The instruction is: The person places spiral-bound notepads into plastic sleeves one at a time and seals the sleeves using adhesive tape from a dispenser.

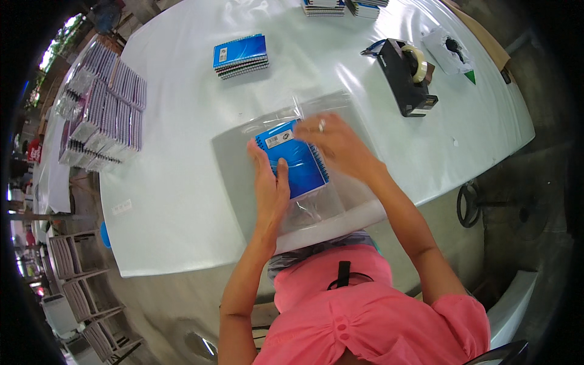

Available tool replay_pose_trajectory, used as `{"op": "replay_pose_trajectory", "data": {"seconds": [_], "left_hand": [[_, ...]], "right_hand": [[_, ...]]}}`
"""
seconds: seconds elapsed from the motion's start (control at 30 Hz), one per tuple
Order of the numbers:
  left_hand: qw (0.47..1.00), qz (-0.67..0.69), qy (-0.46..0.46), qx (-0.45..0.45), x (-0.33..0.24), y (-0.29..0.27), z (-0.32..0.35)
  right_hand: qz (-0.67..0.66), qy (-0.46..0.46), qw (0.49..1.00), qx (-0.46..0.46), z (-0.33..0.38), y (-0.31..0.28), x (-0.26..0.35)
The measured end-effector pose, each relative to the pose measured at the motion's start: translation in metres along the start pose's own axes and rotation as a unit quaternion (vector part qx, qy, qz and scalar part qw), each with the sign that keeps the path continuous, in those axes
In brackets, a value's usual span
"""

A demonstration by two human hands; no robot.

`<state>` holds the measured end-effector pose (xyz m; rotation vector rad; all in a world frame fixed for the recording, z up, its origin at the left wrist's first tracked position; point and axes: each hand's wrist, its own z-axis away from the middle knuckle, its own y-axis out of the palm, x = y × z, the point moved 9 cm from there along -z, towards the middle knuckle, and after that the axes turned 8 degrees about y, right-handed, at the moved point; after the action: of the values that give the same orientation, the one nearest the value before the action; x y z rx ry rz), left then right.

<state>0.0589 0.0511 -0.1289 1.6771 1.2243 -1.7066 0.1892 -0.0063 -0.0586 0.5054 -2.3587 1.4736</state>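
Blue spiral-bound notebooks [298, 165], with a white barcode label on the top cover, lie tilted on clear plastic sheeting [313, 210] at the table's near edge. My left hand [267, 185] grips them along the left side, its thumb on the cover and its fingers at the edge. At their upper right corner is my right hand [337, 143], wearing a ring. Its fingers bend toward the corner but are blurred, so I cannot make out whether they pinch anything. How many notebooks are under the top one is hidden.
A small stack of blue notebooks [241, 55] sits farther back on the white table [164, 213]. Tall plastic-wrapped notebook piles [106, 109] stand at left. To the right are a black tape dispenser [404, 79] and a white plastic bag [447, 52]. More notebooks [324, 7] lie at the far edge.
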Motion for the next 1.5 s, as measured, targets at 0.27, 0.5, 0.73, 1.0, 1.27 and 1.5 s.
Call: {"op": "replay_pose_trajectory", "data": {"seconds": [0.27,0.5,0.73,1.0,1.27,1.5], "left_hand": [[0.992,0.104,0.049,0.051,0.031,-0.028,0.005],[0.830,-0.455,0.117,0.300,0.014,-0.069,0.056],[0.781,-0.533,0.239,0.222,-0.010,-0.069,0.056],[0.977,-0.193,0.084,0.026,-0.010,-0.074,0.078],[0.938,0.275,-0.094,-0.191,0.017,-0.067,0.119],[0.964,-0.196,0.160,0.082,-0.063,-0.003,0.106]], "right_hand": [[-0.107,-0.016,0.992,0.058,0.030,0.018,0.037],[-0.087,0.007,0.995,0.045,0.031,0.018,0.038],[-0.078,0.019,0.995,0.067,0.030,0.017,0.043],[-0.038,0.013,0.999,0.037,0.031,0.013,0.047],[-0.140,0.075,0.985,0.070,0.026,0.019,0.055],[-0.166,0.240,0.930,0.222,0.012,0.053,0.042]]}}
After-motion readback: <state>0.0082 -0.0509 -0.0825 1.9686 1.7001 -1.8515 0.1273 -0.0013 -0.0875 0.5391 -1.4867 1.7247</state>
